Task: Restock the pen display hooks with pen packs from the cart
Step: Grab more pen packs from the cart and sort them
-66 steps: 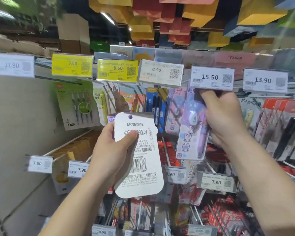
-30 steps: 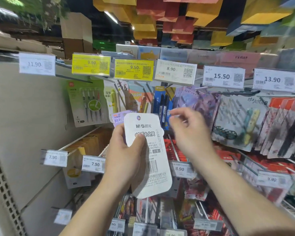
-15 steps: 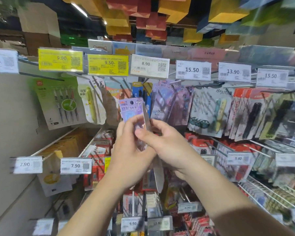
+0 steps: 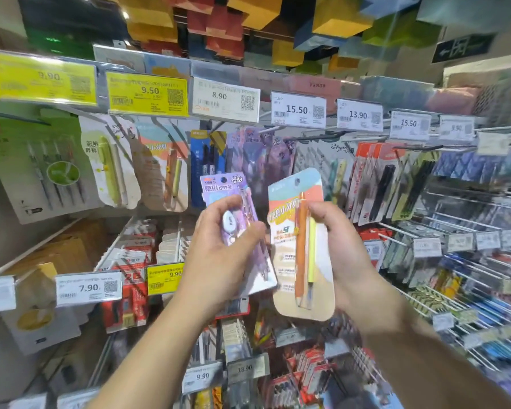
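Before hooks point(image 4: 331, 137), left hand point(image 4: 222, 255) grips purple pack point(image 4: 219, 187), right hand point(image 4: 345, 252) orange pack point(image 4: 289, 249).

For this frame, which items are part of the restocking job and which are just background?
In the job:
left hand gripping the purple pen pack
right hand gripping the orange pen pack
matching orange packs on the hook

Background:
price tags, e.g. 15.50 tag
green pen pack
exit sign

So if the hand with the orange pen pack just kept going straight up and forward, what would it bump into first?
Probably the hanging packs on the top row: the right hand tilts its orange pen pack toward the pale pack with pastel pens under the 15.50 tag. Depth is hard to judge, so that is a guess.
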Available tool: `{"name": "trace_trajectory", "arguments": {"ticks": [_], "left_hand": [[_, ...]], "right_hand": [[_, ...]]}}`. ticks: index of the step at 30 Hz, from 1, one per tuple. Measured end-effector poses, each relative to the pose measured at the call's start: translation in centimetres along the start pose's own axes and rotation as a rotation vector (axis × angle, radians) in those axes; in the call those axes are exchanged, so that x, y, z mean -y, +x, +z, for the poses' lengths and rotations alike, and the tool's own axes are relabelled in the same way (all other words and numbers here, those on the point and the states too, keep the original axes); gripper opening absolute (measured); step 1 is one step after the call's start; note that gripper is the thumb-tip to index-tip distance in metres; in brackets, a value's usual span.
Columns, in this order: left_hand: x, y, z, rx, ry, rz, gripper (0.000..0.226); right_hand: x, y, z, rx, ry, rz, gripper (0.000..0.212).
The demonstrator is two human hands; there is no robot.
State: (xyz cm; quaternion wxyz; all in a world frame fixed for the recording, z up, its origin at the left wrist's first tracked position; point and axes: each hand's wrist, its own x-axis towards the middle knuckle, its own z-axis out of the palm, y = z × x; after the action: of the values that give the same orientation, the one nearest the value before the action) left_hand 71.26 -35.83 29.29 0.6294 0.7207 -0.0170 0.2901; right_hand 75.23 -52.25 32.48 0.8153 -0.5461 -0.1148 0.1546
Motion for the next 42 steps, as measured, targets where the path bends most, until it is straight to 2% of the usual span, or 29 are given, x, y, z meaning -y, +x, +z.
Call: {"name": "trace_trajectory", "arguments": {"ticks": [3, 8, 14, 18, 21, 23, 28, 30, 35, 37, 40, 42], "left_hand": [[0.5, 0.2, 0.3, -0.008, -0.028, -0.048, 0.040], [0.9, 0.1, 1.5, 0.033, -0.067, -0.080, 0.048], [1.5, -0.8, 3.1, 0.064, -0.068, -0.124, 0.046], [1.6, -1.2, 4.8, 0.072, -0.066, -0.134, 0.046], [1.3, -1.3, 6.6, 0.056, -0.033, -0.075, 0.044], [1.2, -1.2, 8.2, 0.022, -0.021, -0.028, 0.040], [1.2, -1.2, 13.1, 0.011, -0.055, 0.002, 0.037], [1.4, -1.5, 15.0, 0.002, -0.060, -0.010, 0.037], [1.7, -2.4, 18.3, -0.073, -0.003, -0.041, 0.036], [1.9, -2.7, 19.0, -0.081, 0.012, -0.071, 0.035], [1.7, -3.2, 20.0, -0.060, -0.016, -0.094, 0.033], [1.3, -3.5, 20.5, -0.044, -0.036, -0.091, 0.024]], "right_hand": [[0.1, -1.2, -1.8, -0.051, 0.020, 0.000, 0.049], [-0.8, -2.0, -3.4, -0.111, 0.060, -0.020, 0.049], [-1.5, -3.5, -5.7, -0.245, -0.099, -0.167, 0.030], [-1.1, -4.1, -8.3, -0.207, -0.017, -0.221, 0.031], [-0.4, -4.3, -10.8, -0.159, 0.067, -0.241, 0.038], [0.5, -4.4, -13.0, -0.179, 0.086, -0.257, 0.035], [2.8, -5.1, -18.0, -0.152, 0.053, -0.264, 0.052], [3.6, -5.1, -19.9, -0.176, 0.034, -0.238, 0.047], [5.1, -5.0, -23.5, -0.206, 0.005, -0.190, 0.016], [5.2, -4.8, -24.5, -0.194, -0.013, -0.180, 0.024], [5.2, -4.6, -24.8, -0.190, -0.036, -0.167, 0.050], [5.0, -4.2, -24.5, -0.164, -0.024, -0.171, 0.055]]}}
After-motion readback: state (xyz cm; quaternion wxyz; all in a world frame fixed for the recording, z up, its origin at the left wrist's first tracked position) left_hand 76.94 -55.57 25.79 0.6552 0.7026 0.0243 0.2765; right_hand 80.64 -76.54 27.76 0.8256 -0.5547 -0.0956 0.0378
